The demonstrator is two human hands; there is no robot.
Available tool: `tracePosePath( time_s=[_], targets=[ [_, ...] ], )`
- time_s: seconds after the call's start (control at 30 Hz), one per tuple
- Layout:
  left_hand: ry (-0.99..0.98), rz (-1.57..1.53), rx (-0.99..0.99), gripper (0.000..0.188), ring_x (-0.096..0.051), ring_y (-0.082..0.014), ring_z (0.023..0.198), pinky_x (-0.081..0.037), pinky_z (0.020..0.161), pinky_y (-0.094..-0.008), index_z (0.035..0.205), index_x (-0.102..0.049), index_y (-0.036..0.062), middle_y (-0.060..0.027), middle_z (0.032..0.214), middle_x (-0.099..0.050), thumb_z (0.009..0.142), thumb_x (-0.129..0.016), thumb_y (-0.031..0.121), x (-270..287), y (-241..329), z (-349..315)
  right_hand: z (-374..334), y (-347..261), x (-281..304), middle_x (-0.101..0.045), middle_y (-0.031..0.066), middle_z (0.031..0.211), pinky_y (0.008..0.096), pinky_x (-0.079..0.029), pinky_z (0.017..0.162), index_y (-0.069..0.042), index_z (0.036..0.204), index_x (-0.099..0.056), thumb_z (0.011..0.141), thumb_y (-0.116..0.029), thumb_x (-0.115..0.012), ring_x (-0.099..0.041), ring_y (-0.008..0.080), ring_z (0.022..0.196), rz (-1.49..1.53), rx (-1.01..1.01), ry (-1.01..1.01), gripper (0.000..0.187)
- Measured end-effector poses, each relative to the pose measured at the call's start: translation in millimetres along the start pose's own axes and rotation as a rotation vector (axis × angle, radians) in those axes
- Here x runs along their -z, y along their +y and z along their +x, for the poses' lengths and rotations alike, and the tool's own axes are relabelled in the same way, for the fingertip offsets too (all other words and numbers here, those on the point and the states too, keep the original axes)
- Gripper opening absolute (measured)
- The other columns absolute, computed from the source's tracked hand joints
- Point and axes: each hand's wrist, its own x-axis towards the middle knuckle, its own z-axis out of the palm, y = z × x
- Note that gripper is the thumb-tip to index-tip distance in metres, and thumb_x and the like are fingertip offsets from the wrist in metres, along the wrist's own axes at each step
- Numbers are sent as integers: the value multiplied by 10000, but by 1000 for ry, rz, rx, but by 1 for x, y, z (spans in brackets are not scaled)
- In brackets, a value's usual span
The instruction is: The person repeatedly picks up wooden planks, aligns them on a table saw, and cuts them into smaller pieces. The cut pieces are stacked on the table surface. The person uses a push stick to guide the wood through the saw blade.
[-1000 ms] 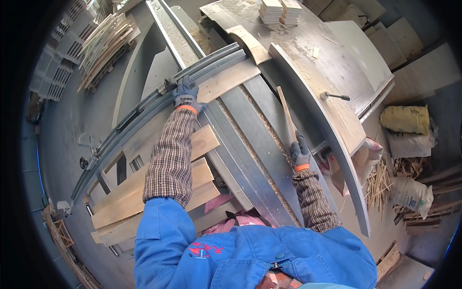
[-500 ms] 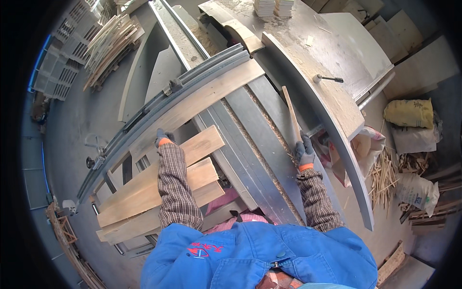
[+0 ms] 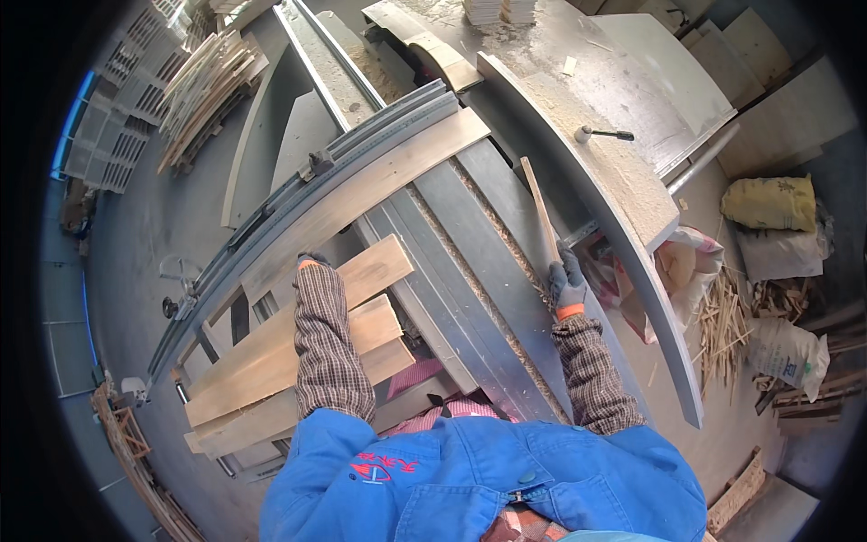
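A long pale wooden board (image 3: 361,199) lies along the metal fence (image 3: 298,185) and across the grey slotted saw table (image 3: 452,235). My left hand (image 3: 313,259), in a dark glove with an orange cuff, is at the near edge of this board. Its fingers are mostly hidden behind the cuff and sleeve. My right hand (image 3: 567,284), gloved the same way, grips the lower end of a thin wooden stick (image 3: 538,208) above the table's right part. Below my left forearm several loose planks (image 3: 262,361) rest on the frame.
A long curved grey guide rail (image 3: 623,244) borders the table on the right, with a sawdust-covered surface and a black-handled lever (image 3: 605,135) beyond. Sacks (image 3: 768,203) and wood offcuts (image 3: 722,339) lie on the right floor. Stacked boards (image 3: 208,95) stand at the far left.
The view has shifted slightly. My left hand has turned or drawn in, so less of its glove shows. My right hand keeps its grip on the stick in nearly the same place.
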Motion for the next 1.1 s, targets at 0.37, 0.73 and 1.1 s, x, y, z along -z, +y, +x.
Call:
tracePosePath(
  time_s=[0.37, 0.73, 1.1],
  targets=[
    [-4, 18, 86, 226, -702, -224, 790, -624, 661, -352, 1064, -681, 70, -94, 922, -710, 918, -714, 239, -5, 11, -5, 0, -3, 3, -573, 120, 1420, 304, -356, 1129, 0, 1419, -532, 944, -77, -599, -512, 205, 1324, -136, 50, -25, 485],
    [-248, 139, -17, 119, -664, -218, 616, -639, 568, -302, 986, -673, 48, -69, 787, -687, 877, -710, 76, -21, -100, -1, 1, -12, -4, -568, 119, 1417, 298, -372, 1107, 2, 1430, -520, 936, -75, -601, -517, 200, 1302, -73, 20, -19, 507],
    [-580, 1761, -1358, 541, -681, -349, 872, -560, 737, -448, 1082, -637, 35, -142, 933, -701, 826, -764, 495, -26, -85, -196, 38, -41, -15, -629, 70, 1317, 251, -450, 981, -66, 1387, -590, 934, -113, -615, -580, 120, 1128, -141, 10, -38, 456]
  ],
)
